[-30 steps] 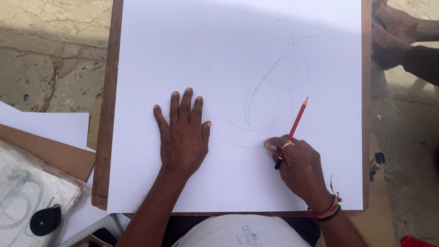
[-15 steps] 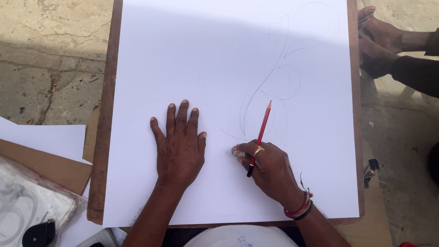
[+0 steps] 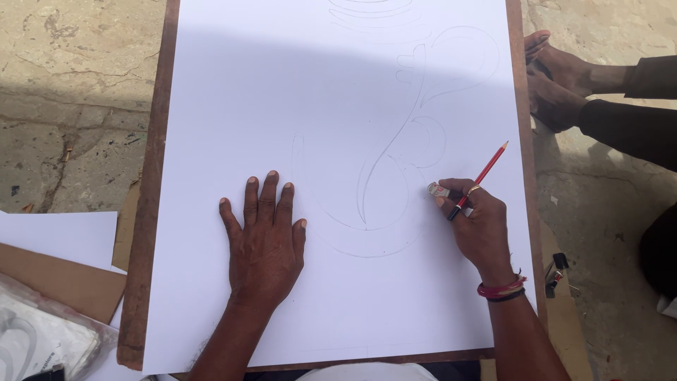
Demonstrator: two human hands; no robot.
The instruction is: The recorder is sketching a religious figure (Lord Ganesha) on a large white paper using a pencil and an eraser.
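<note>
Eraser (image 3: 437, 190), small and whitish, is pinched between the fingertips of the right hand (image 3: 479, 226) and pressed to the white paper sheet (image 3: 282, 92) beside the faint curling pencil drawing (image 3: 395, 176). A red pencil (image 3: 479, 180) is gripped in the same closed hand, its point tilted up and away from the sheet. Red and black wristbands (image 3: 502, 291) are worn at that wrist. The left hand (image 3: 264, 240) is laid flat with fingers spread on the sheet, nothing clasped. The sheet is carried on a brown wooden board (image 3: 144, 233).
</note>
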